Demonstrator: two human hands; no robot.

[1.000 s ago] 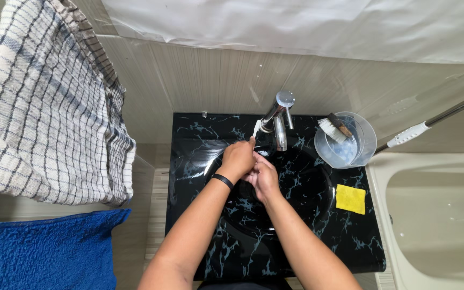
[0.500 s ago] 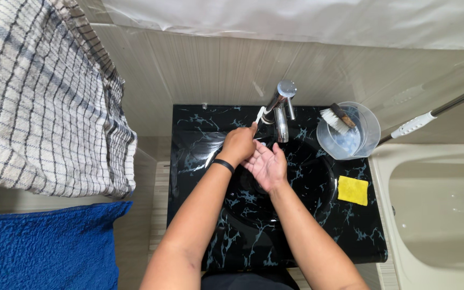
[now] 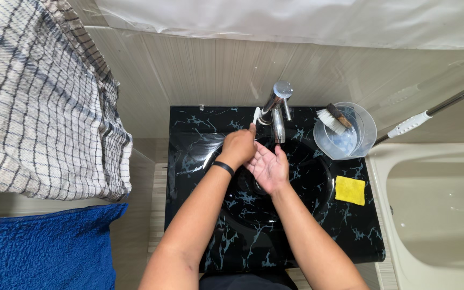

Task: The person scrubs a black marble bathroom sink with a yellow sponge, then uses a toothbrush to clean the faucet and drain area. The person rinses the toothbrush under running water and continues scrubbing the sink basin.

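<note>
Black basin (image 3: 350, 236): left hand (image 3: 237, 147) grips toothbrush (image 3: 256, 115).

Single head-worn view, looking almost straight down from above onto a black marbled sink (image 3: 200, 161) at centre frame. Near enough for both forearms to enter from 6 o'clock. Chrome tap (image 3: 277, 110) and tiled wall toward 12 o'clock, hanging checked cloth (image 3: 44, 102) at 9 o'clock, pale tub rim (image 3: 382, 215) at 3 to 4 o'clock.

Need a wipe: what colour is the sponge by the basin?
Yellow sponge, seen in the head view.
</note>
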